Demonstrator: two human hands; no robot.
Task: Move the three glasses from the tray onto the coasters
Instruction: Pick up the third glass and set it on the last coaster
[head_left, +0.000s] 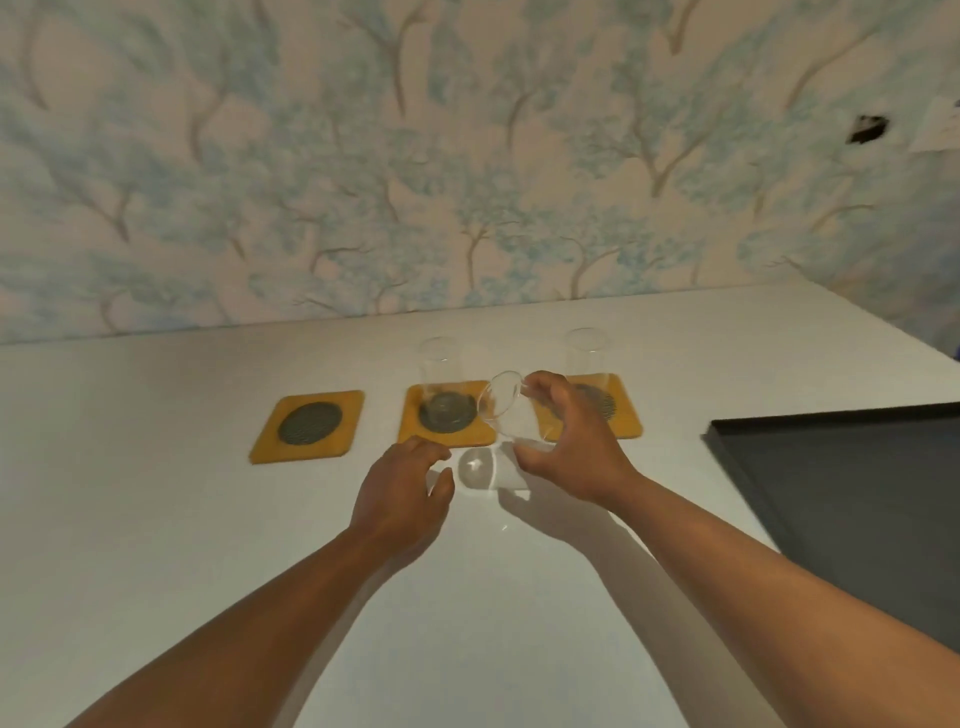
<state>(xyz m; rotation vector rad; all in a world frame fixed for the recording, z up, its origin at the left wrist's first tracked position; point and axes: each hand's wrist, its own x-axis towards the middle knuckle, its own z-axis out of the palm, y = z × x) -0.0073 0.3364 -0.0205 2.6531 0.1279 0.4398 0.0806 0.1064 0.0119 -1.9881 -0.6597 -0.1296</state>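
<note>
Glasses sitting on two of three coasters, third glass in the air. Going left to right: left coaster (307, 426) lying bare on the white table (156, 519), yellow with a dark round centre. Middle coaster (447, 413) carrying an upright clear glass (440, 382). Left hand (402, 499) hovering palm down just in front of the middle coaster, fingers loosely spread, gripping nothing. Third glass (504, 413) being held tilted above the table between the middle and right coasters, mouth turned toward the left and up, casting a bright round patch on the table beneath. Right hand (566, 441) wrapping the lower part of that tilted glass, thumb below, fingers curled over the top. Right coaster (608, 410) partly hidden behind the right hand, bearing another upright glass (587, 353) at its far side. Dark tray (857, 493) resting at the right edge of the table, showing no glasses in the visible part. Tree-patterned wallpaper (467, 156) standing behind.
</note>
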